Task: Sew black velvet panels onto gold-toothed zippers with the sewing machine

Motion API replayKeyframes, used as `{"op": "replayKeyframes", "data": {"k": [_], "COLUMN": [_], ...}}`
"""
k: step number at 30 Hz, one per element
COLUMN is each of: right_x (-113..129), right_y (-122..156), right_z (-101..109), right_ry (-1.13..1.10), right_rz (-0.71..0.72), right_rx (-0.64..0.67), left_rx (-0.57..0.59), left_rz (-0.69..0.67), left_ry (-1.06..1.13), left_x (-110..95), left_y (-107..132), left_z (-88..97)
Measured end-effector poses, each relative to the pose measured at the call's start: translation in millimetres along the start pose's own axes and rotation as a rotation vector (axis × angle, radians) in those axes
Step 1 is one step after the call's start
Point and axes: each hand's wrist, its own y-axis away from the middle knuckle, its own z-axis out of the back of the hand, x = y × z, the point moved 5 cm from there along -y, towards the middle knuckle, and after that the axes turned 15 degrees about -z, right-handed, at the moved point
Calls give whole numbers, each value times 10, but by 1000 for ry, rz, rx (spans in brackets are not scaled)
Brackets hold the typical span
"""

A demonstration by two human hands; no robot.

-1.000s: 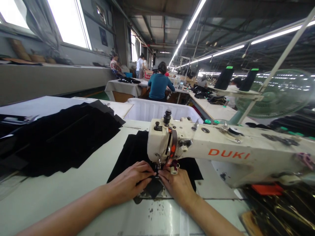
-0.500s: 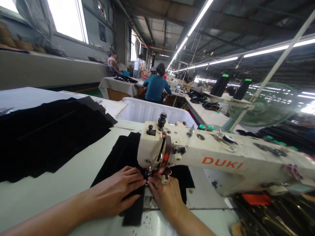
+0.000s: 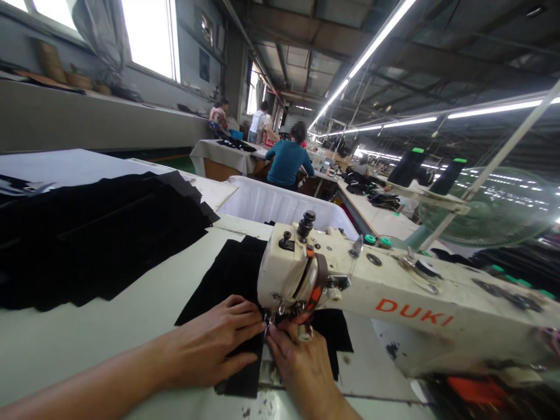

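Observation:
Black fabric pieces (image 3: 223,274) lie under the head of a cream sewing machine (image 3: 284,262), one narrow end trailing toward me over the table edge side. My left hand (image 3: 225,338) rests flat on the fabric left of the needle, fingers stretched and fingertips close to the presser foot (image 3: 271,319). Just right of the foot, my right hand (image 3: 301,356) has its fingers bent together at the fabric's edge. The machine head and a small guard partly hide those fingertips. More black fabric (image 3: 335,329) shows beyond the right hand.
A fanned stack of black fabric (image 3: 100,239) covers the table's left side. Behind the machine stands a white plastic bin (image 3: 280,201). Thread cones (image 3: 448,175) and a green fan (image 3: 494,210) are at right. A person in a teal top (image 3: 289,163) sits farther back.
The camera view has turned slightly, shifting the scene rightward. The trailing fabric end lies a little nearer the needle. Both hands stay beside the presser foot.

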Motion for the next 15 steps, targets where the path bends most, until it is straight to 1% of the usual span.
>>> {"op": "replayKeyframes", "data": {"k": [3,6,10,13,15], "right_x": [1,8,17,14,11], "right_y": [-3,-10,-14,-15,-16], "right_z": [18,36,57,52,54], "right_ry": [-20,7,43,41,30], "right_rz": [-5,-13,-11,-6,-4], "right_rx": [-6,12,3,15,28], "left_rx": [18,19,22,45,41], "left_rz": [29,27,33,42,45], "left_ry": [-13,-19,-34,-31,-20], "left_x": [-6,-20,-24,-21,-17], "left_y": [-5,-8,-1,2,4], "left_z": [-4,1,8,-2,-3]}}
